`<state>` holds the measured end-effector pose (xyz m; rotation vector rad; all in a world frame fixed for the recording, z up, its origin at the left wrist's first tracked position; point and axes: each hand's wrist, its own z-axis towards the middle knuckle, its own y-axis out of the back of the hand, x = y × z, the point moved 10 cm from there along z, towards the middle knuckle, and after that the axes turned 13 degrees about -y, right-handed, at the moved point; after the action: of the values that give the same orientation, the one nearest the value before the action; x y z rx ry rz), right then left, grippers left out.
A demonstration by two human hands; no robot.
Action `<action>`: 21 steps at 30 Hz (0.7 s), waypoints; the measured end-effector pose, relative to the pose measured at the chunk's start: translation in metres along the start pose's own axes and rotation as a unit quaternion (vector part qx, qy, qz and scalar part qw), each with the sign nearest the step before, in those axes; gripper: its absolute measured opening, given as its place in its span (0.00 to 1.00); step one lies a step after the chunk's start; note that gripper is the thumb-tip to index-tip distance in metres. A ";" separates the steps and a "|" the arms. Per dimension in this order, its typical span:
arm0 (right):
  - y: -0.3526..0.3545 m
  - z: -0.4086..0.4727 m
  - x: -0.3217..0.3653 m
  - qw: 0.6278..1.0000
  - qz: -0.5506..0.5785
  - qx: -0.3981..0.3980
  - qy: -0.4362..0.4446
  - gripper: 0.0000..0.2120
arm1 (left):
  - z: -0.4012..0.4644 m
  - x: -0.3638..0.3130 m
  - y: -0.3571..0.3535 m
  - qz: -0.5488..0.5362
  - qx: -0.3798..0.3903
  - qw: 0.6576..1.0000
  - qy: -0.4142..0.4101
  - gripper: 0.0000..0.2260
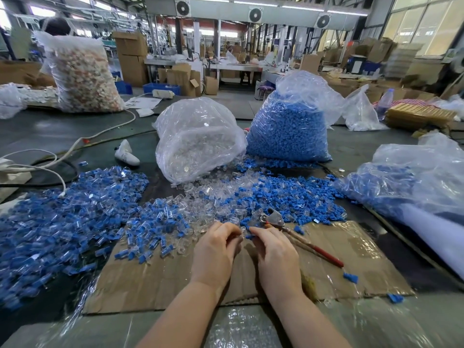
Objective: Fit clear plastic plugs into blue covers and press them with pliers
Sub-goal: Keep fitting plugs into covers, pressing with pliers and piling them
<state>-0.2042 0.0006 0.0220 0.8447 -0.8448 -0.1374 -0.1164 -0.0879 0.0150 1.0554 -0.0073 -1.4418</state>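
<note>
The left hand and right hand met over the cardboard sheet, fingers curled, the left pinching a clear plug and the right a small blue cover, touching each other. The pliers, with worn red handles, lay just beside the right hand. Loose blue covers and clear plugs lay heaped beyond; behind stood a bag of clear plugs.

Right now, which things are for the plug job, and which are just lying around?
For the job: loose clear plastic plugs, small blue plastic covers, red-handled metal pliers, both hands.
Lying about: white plastic bottle, white power cable, yellow packet stack.
</note>
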 end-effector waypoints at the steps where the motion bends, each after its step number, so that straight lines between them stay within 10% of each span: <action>1: 0.002 -0.001 0.000 1.000 0.014 -0.002 -0.001 0.09 | 0.000 0.001 0.000 -0.012 0.000 1.000 0.004 0.05; 21: -0.002 -0.004 0.001 1.000 0.028 0.011 0.001 0.02 | -0.006 0.016 -0.016 -0.248 0.038 0.961 0.118 0.10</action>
<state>-0.2009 0.0015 0.0199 0.8404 -0.8686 -0.0783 -0.1224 -0.0937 -0.0064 1.3508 0.4014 -1.7598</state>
